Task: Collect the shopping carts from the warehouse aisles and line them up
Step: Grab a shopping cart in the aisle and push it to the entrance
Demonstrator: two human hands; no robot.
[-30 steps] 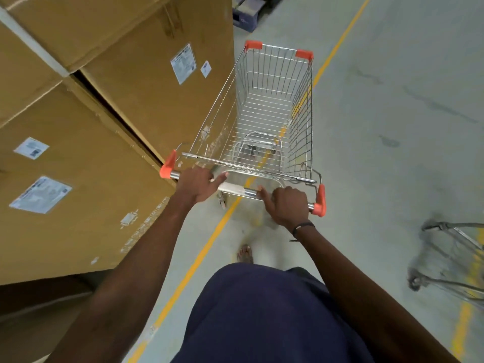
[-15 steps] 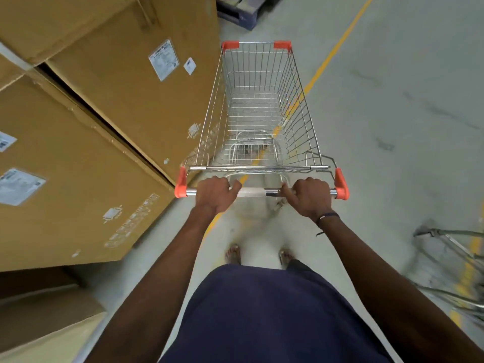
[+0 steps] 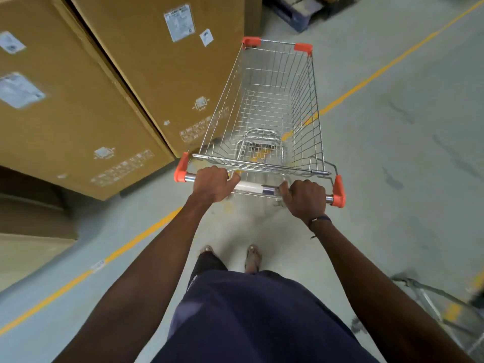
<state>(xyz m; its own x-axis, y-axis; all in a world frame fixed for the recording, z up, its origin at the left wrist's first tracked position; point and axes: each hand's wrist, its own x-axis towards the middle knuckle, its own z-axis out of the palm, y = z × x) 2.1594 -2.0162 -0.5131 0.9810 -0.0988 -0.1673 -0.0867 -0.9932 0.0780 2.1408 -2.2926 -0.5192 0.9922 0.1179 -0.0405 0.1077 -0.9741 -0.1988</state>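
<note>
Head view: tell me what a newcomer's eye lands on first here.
The empty wire shopping cart with orange corner caps fills the centre, its handle bar held by the left hand and the right hand. Tall cardboard boxes with white labels stand close along the cart's left side. A yellow floor line runs diagonally under the cart, and part of another cart shows at the lower right edge.

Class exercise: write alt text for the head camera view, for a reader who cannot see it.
A person's left hand and right hand grip the handle of an empty wire shopping cart, seen from above. Tall cardboard boxes stand close on its left, and a yellow floor line runs beneath it.
</note>
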